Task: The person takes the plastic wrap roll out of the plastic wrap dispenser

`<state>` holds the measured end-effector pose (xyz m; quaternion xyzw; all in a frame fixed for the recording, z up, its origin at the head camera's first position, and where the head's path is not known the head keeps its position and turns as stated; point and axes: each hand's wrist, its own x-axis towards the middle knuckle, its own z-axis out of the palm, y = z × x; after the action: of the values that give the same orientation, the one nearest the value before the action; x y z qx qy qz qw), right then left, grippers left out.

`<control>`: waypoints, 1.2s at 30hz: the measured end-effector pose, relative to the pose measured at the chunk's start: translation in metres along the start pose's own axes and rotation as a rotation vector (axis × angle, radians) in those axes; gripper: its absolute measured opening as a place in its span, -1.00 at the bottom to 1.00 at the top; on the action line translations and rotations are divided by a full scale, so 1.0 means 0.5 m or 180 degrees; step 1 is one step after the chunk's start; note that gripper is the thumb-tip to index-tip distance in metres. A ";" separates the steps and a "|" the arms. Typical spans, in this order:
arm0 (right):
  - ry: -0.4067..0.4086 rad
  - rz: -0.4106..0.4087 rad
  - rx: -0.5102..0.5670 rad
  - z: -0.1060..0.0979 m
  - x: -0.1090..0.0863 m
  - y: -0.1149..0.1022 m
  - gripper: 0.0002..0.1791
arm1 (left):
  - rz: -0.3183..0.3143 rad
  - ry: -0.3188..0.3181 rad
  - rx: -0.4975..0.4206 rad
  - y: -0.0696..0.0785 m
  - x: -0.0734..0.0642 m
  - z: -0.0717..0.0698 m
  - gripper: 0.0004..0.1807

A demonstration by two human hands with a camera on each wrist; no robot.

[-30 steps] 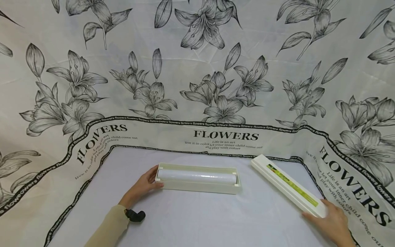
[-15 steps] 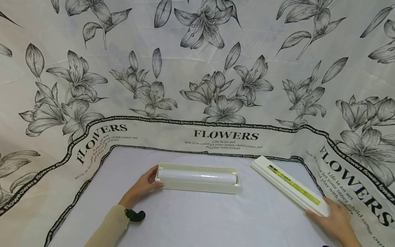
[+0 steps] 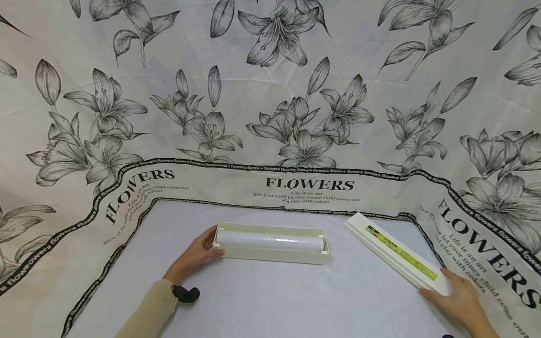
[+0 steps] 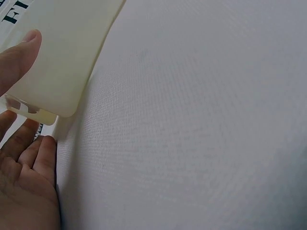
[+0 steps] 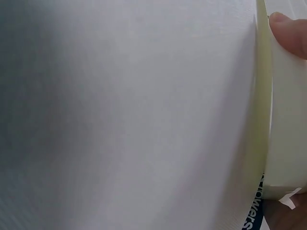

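An open, cream cling film box (image 3: 274, 258) stands mid-table in the head view, with a shiny roll of cling film (image 3: 270, 242) lying lengthwise inside. My left hand (image 3: 197, 253) grips its left end. In the left wrist view the thumb (image 4: 29, 52) presses on the box's long wall (image 4: 62, 62), and the other fingers curve around the end. To the right, the box's long white lid (image 3: 393, 249), with a green-yellow label, slants toward me. My right hand (image 3: 460, 300) holds its near end. The right wrist view has the thumb (image 5: 290, 33) on the lid (image 5: 290, 124).
A white cloth (image 3: 270, 300) covers the table. Behind it and along both sides rises a curtain (image 3: 296, 141) printed with lilies and black lettering. The lid's far end lies near the table's back edge.
Over the past second my right hand and the lid's near end have shifted slightly right, almost all of it in the first half second. The left hand and box have stayed put.
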<state>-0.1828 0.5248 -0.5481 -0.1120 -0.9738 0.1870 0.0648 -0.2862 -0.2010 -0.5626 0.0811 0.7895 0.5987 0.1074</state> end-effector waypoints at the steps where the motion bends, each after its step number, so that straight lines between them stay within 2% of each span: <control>1: 0.0009 -0.0031 0.0008 0.000 -0.001 0.000 0.31 | 0.0000 0.0002 0.0007 0.000 0.001 0.000 0.15; 5: 0.0007 -0.0144 0.0068 -0.003 -0.004 -0.001 0.27 | 0.0025 -0.0040 -0.0016 0.001 0.000 -0.002 0.15; 13: -0.0264 -0.0020 0.0087 -0.016 -0.006 -0.011 0.25 | 0.0125 -0.0158 -0.0182 -0.002 -0.004 -0.006 0.12; 19: -0.0241 0.0045 0.0125 -0.015 -0.011 -0.013 0.25 | 0.0165 -0.0162 -0.0183 -0.001 -0.007 -0.005 0.10; 26: -0.0372 0.0181 0.0104 -0.013 -0.008 -0.010 0.31 | 0.0214 -0.0168 -0.0172 -0.003 -0.006 -0.006 0.09; 32: -0.0346 0.0154 0.0167 -0.016 -0.012 -0.014 0.26 | 0.0203 -0.0167 -0.0193 -0.001 -0.007 -0.005 0.08; 36: -0.0417 0.0272 0.0183 -0.021 -0.014 -0.020 0.26 | 0.0188 -0.0169 -0.0190 -0.001 -0.008 -0.005 0.09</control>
<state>-0.1764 0.5180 -0.5354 -0.1391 -0.9645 0.2245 -0.0039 -0.2832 -0.2043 -0.5622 0.1171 0.7655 0.6226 0.1130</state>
